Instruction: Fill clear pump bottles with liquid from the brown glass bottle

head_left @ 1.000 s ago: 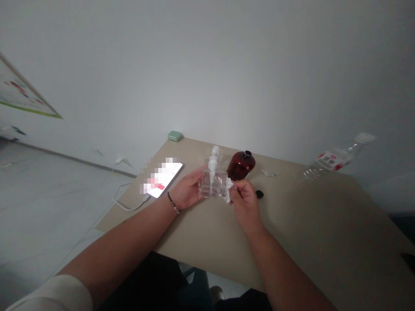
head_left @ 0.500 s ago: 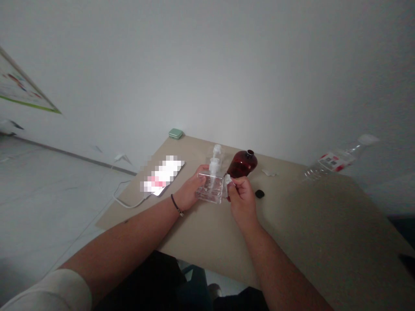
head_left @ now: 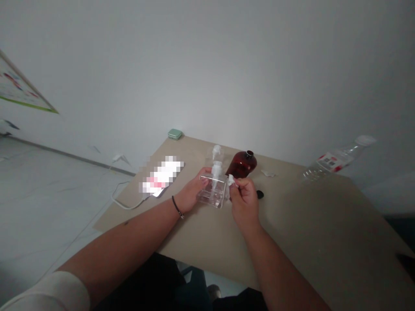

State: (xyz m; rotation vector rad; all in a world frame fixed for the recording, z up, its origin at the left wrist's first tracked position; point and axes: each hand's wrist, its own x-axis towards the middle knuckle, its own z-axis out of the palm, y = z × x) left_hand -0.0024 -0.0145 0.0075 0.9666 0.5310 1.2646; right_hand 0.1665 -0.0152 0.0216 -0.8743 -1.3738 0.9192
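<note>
The beige tabletop [head_left: 292, 242] is meeting the pale wall [head_left: 207, 82] along its far edge. Toward its right, a clear plastic bottle [head_left: 335, 159] is slanting to the upper right in view, with its white cap at the top end and a red-and-white label showing. Near the far edge, a dark red bottle [head_left: 244, 164] is leaning slightly rightward in view, its open neck pointing up. At the left, a phone [head_left: 165, 175] is lying with its screen lit and blurred over, a white cable [head_left: 129, 207] trailing from its near end.

My left grip [head_left: 193, 189] is closing around the left side of a clear pump bottle [head_left: 211, 192], which I am holding between both hands, over the middle of the tabletop. Its white pump is pointing up and toward the wall; its long axis is running from there down toward me, the top tipping slightly right in view. I cannot tell whether its base is touching the tabletop.

A second pump bottle [head_left: 216, 152] is standing just behind it. Near the far left corner, a green case [head_left: 175, 134] is resting.

My right grip [head_left: 244, 201] is pinching a white tissue [head_left: 231, 180] beside the held bottle's right side. Just beyond that hand, a black disc [head_left: 260, 195] is lying partly hidden.
</note>
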